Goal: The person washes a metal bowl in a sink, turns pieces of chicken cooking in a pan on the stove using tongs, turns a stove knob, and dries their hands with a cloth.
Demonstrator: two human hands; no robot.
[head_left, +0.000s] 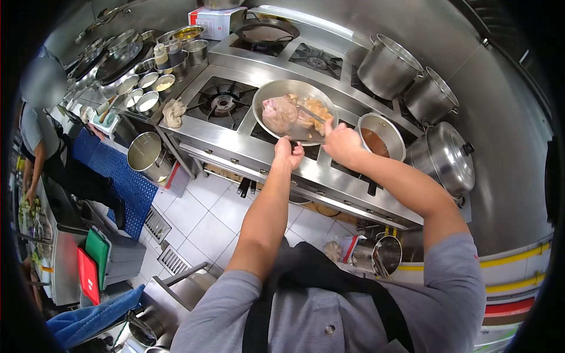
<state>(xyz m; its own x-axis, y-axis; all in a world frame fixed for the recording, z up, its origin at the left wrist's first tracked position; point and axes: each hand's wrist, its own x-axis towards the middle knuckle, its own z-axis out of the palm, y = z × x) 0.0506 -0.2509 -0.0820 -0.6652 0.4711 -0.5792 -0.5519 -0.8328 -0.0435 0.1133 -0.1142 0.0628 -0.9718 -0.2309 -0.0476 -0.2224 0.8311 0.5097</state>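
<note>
A wide metal frying pan (259,121) sits on the front of the stove. Inside lie a large pale-pink piece of meat (279,112) and browned, golden pieces (318,109). My left hand (288,154) is closed at the pan's near rim, where a dark handle partly shows; the palm hides most of it. In my right hand (344,144) is a long metal utensil (312,114), its shaft slanting into the pan among the meat. Whether its end is a spatula, spoon or tongs, I cannot tell.
Right of the pan stands a saucepan of brown sauce (373,143), its black handle (372,187) jutting forward. Tall stockpots (389,66) line the back right. A bare burner (223,104) and a crumpled cloth (173,113) are left. A co-worker (50,135) stands far left.
</note>
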